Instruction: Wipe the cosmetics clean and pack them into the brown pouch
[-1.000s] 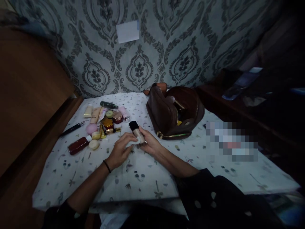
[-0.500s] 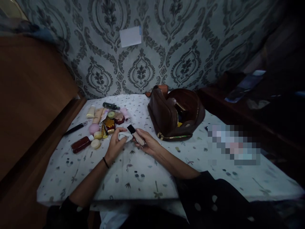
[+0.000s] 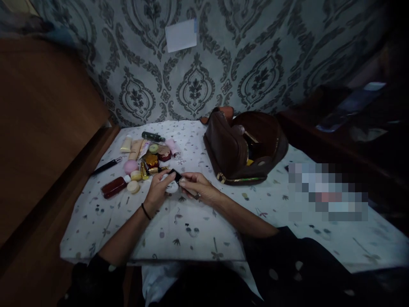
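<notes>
Between my hands is a beige concealer tube (image 3: 193,194) with a black cap (image 3: 174,175). My right hand (image 3: 204,190) is closed around its body, which the fingers mostly hide. My left hand (image 3: 158,188) grips a white cloth (image 3: 172,186), its thumb and fingers against the cap. Just beyond the left hand lie a gold-and-black tube (image 3: 155,170), a small gold bottle (image 3: 144,171) and cream-coloured round jars (image 3: 133,186). A dark red bottle (image 3: 114,187) with a white cap rests farther left.
An open brown leather bag (image 3: 230,149) stands at the back right. Several tubes (image 3: 136,149), a pink round item (image 3: 131,166), lidded jars (image 3: 164,152) and a dark green bottle (image 3: 153,137) lie at the back left. A black pen-like item (image 3: 107,165) is near the left edge.
The left hand's thumb and fingers have come onto the black cap with the cloth. My right hand has turned the tube and covers more of it. The view has shifted slightly.
</notes>
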Tool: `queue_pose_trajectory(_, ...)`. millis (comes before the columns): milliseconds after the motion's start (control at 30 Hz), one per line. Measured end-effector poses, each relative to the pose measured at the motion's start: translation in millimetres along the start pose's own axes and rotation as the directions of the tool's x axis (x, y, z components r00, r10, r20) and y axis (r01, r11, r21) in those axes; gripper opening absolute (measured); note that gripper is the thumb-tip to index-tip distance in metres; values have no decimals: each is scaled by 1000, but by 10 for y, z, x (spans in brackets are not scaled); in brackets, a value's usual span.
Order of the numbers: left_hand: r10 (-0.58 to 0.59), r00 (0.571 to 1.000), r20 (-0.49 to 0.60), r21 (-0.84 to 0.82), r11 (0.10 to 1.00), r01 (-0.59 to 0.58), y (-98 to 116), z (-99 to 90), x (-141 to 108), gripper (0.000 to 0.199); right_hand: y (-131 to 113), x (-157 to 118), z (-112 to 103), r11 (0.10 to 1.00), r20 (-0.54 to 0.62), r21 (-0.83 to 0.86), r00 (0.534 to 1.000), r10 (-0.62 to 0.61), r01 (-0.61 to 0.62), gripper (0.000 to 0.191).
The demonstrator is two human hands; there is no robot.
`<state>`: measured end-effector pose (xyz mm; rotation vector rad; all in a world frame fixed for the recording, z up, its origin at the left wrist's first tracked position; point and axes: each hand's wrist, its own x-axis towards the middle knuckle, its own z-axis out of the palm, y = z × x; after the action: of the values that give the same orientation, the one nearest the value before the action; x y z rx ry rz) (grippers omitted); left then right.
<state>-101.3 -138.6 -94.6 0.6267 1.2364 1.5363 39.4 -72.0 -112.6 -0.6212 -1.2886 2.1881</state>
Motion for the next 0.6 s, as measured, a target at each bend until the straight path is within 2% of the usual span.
queue_pose_trajectory(200, 8, 1000, 13, -27, 1000, -7, 21, 5, -9, 53, -30, -25, 5, 1000, 38, -16, 999, -6, 7, 40)
queue_pose_trajectory(333, 4, 999, 32, -23, 1000, -3, 25, -4, -15, 52, -19, -15, -7, 1000, 25, -3, 1000, -7, 7, 47)
queue_pose_trajectory(500, -2, 994, 111, 15, 1000, 0, 4, -8, -32, 47, 18, -6, -55, 1000, 34, -12, 999, -12, 12, 55)
queue_pose_trajectory(600, 10, 994, 110, 44, 999, -15, -16, 4, -26, 48, 20, -3, -59, 1000, 34, -7, 999, -9, 9, 56)
